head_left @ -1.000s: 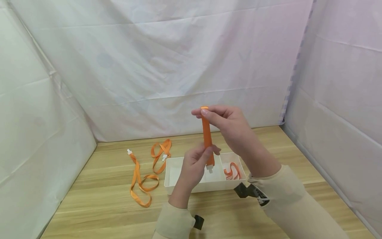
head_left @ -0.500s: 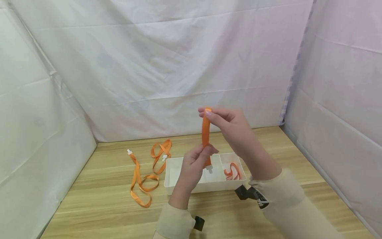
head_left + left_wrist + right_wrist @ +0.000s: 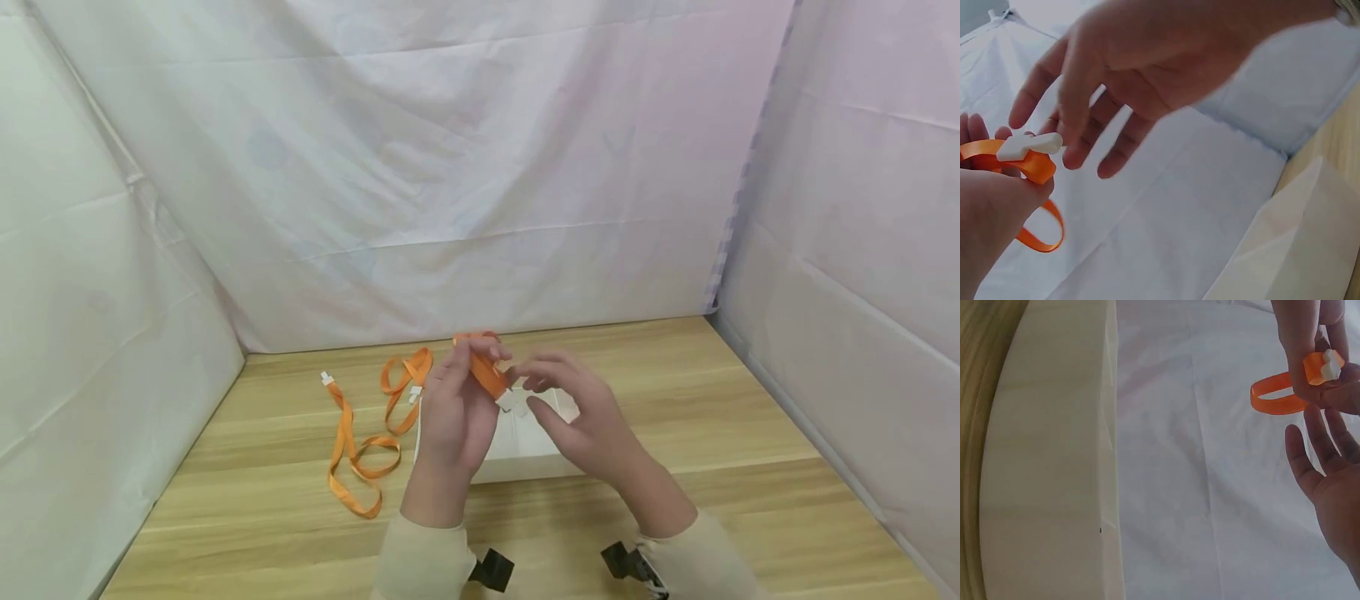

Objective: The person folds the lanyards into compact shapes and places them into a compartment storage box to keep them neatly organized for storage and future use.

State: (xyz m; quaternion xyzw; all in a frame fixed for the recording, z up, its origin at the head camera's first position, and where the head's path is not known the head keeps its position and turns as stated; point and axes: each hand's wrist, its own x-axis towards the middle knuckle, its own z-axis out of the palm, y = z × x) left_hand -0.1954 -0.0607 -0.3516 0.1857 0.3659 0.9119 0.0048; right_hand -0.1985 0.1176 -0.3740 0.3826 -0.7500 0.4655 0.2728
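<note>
Your left hand (image 3: 457, 412) pinches the folded orange strap (image 3: 483, 372), its white clip (image 3: 507, 401) pointing toward your right hand (image 3: 581, 421), which hovers just beside, fingers relaxed and empty.

I count three orange straps: one folded strap (image 3: 483, 371) pinched in my left hand (image 3: 453, 417), and two loose straps on the table to the left, a long looping one (image 3: 352, 454) and a shorter one (image 3: 401, 383) farther back. There's one white box (image 3: 525, 450) on the table right under my hands. Two hands in play, my left holding and my right hand (image 3: 581, 417) spread with nothing in it, just beside the one white clip (image 3: 510, 400) at the folded strap's end.
</note>
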